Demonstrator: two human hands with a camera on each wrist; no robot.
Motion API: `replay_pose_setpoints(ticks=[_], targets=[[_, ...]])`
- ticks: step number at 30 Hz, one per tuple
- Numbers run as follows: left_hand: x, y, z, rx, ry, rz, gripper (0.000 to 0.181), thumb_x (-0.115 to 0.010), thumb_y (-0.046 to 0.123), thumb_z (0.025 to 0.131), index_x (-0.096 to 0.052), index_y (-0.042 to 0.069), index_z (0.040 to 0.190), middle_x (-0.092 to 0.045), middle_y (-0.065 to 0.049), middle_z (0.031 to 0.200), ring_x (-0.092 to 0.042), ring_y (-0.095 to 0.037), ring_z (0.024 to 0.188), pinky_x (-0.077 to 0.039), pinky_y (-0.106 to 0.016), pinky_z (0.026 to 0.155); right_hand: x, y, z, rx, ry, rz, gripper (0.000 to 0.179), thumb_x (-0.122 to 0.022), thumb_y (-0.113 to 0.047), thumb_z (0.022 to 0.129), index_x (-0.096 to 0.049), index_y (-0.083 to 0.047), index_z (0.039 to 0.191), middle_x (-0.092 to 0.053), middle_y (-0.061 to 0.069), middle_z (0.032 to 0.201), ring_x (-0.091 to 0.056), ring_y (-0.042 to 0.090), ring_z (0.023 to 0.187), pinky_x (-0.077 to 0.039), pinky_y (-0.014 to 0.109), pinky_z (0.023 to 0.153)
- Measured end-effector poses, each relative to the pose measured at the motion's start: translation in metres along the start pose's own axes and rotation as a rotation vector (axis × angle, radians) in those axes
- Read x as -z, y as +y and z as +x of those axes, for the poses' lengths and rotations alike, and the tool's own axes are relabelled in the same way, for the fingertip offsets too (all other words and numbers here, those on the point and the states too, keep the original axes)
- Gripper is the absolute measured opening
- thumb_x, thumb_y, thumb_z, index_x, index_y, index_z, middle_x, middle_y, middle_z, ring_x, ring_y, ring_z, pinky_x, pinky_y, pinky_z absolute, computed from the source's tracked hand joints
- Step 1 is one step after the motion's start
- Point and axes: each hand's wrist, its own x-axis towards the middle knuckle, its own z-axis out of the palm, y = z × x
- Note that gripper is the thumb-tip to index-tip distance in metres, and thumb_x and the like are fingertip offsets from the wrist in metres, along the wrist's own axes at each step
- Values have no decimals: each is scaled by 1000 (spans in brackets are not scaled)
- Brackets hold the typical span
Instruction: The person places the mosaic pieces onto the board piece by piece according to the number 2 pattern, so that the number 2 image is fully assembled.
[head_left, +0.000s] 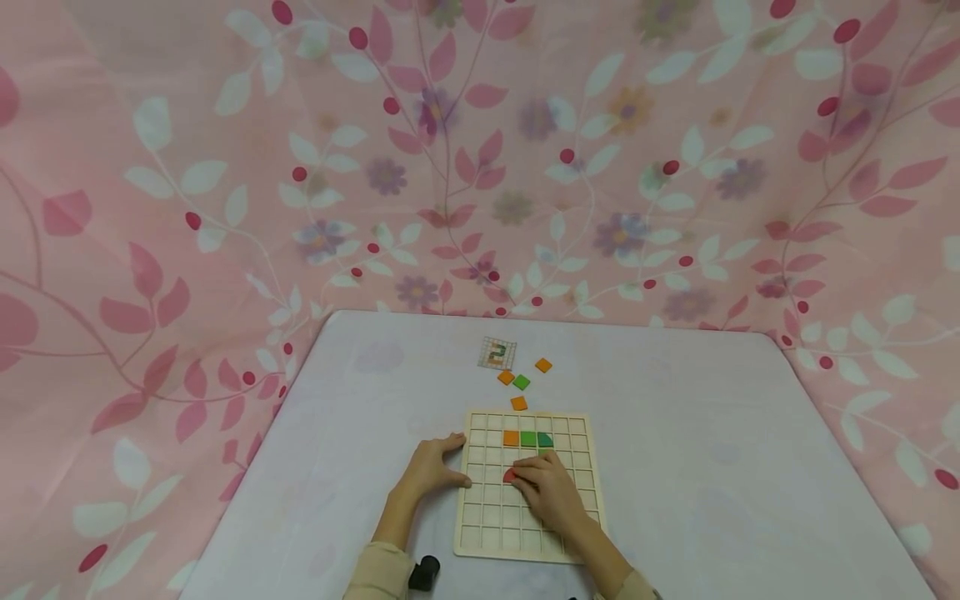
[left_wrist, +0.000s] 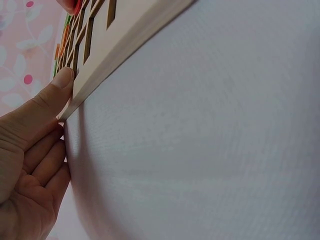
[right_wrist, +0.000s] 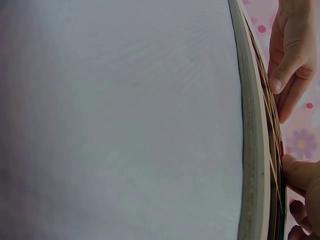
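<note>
A pale wooden grid board [head_left: 487,517] lies on the table. At its left edge is my left hand [head_left: 429,467], thumb and index finger spread apart. In the left wrist view the thumb [left_wrist: 62,79] rests on the rim and the other fingers sit beside the board's side. Over the middle of the grid, my right hand [head_left: 551,496] pinches a red piece [head_left: 510,476] with a rounded side at a cell. An orange square [head_left: 511,437], a green square [head_left: 528,438] and a teal piece with a rounded corner [head_left: 545,439] fill neighbouring cells in an upper row. Another green piece shows partly below them, half hidden by the right hand.
Beyond the board lie loose orange tiles [head_left: 519,403] and a green tile [head_left: 521,382]. A small gridded pattern card [head_left: 497,353] is behind them. A black object [head_left: 425,573] sits near the left sleeve. Floral pink fabric [head_left: 480,167] stands around the white table [head_left: 712,467].
</note>
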Motion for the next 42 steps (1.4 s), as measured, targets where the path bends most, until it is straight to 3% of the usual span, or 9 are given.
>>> replay_pose_setpoints(ticks=[10,15,18,22,27,37,42], targets=[[1,2,-1,0,4,-6,78,-88,20,58,-57,-7,124,-55,-20,128,-50,-38,121,-39,-50,103,3,-1,1,11,-49,-20,15,-77,-6,74,-75,-6,90,-70,3,96,-52,16,85,-51,31,72],[0,1,-1,9,-1,-10,79,-88,21,58,-57,-6,124,-55,-20,129,-50,-38,122,-39,-50,103,5,-2,-1,-54,-97,-43,12,-74,-8,78,-76,-7,90,-62,5,99,-51,21,93,-51,37,77],[0,1,-1,9,-1,-8,79,-88,21,57,-57,-6,124,-55,-20,129,-50,-38,122,-39,-50,103,7,-2,-1,-87,-106,-72,12,-75,-11,78,-76,-8,90,-59,4,97,-49,20,90,-50,35,74],[0,1,-2,1,3,1,78,-88,21,58,-57,-6,124,-55,-20,128,-50,-39,121,-39,-50,103,10,1,-1,-75,-94,-92,12,-76,-12,77,-77,-10,89,-58,2,93,-45,17,82,-44,31,67],[0,1,-2,-6,-3,-3,78,-88,21,58,-57,-7,124,-55,-20,129,-50,-39,121,-39,-50,103,13,6,-5,-61,-85,-102,18,-76,-15,77,-76,-8,93,-59,2,93,-46,17,83,-45,33,70],[-1,0,-1,-5,5,1,79,-88,22,58,-57,-6,124,-55,-21,129,-50,-38,121,-39,-49,103,22,14,-12,-151,-102,-87,23,-78,-16,75,-75,-5,95,-61,2,95,-49,18,88,-47,36,74],[-1,-1,0,-10,6,2,79,-88,22,58,-57,-7,124,-55,-21,128,-50,-38,121,-39,-49,103,26,18,-15,-132,-56,-82,22,-80,-12,72,-76,-5,92,-61,3,91,-51,16,84,-47,34,71]])
